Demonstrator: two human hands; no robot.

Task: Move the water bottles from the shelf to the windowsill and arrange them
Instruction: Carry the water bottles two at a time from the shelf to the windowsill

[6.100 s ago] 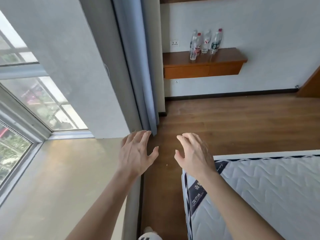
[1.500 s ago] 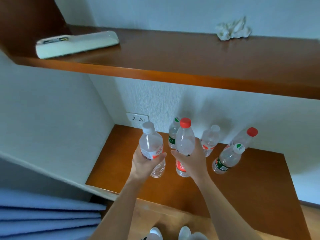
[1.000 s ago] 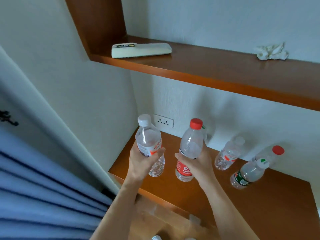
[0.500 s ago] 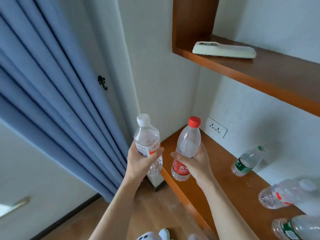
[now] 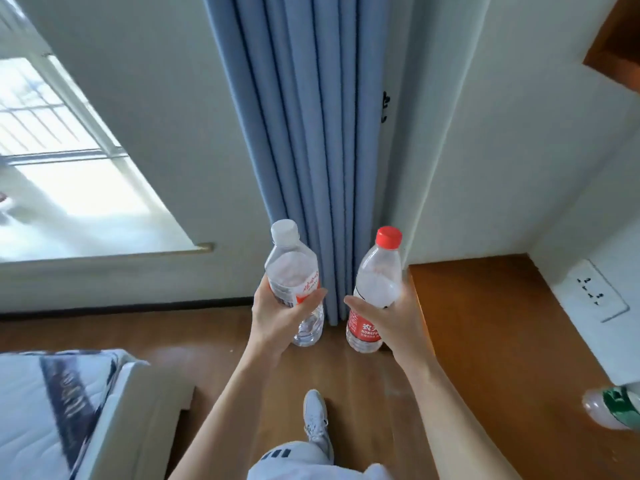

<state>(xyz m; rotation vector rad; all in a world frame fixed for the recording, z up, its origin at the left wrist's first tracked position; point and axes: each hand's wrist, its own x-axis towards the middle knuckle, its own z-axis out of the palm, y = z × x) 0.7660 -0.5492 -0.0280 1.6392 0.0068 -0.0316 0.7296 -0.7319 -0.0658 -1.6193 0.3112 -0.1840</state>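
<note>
Blue curtain (image 5: 311, 133) behind, white-capped bottle (image 5: 292, 278) and red-capped bottle (image 5: 375, 289) upright, caps up

White-capped bottle (image 5: 293, 282) and red-capped bottle (image 5: 375, 289) held upright, side by side, apart; green-labelled bottle (image 5: 611, 408) at shelf (image 5: 502, 341) right edge.

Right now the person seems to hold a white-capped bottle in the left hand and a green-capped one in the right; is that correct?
Not quite: in the head view, the bottle in the right hand has a red cap, not green. The left hand does hold the white-capped bottle.
</note>
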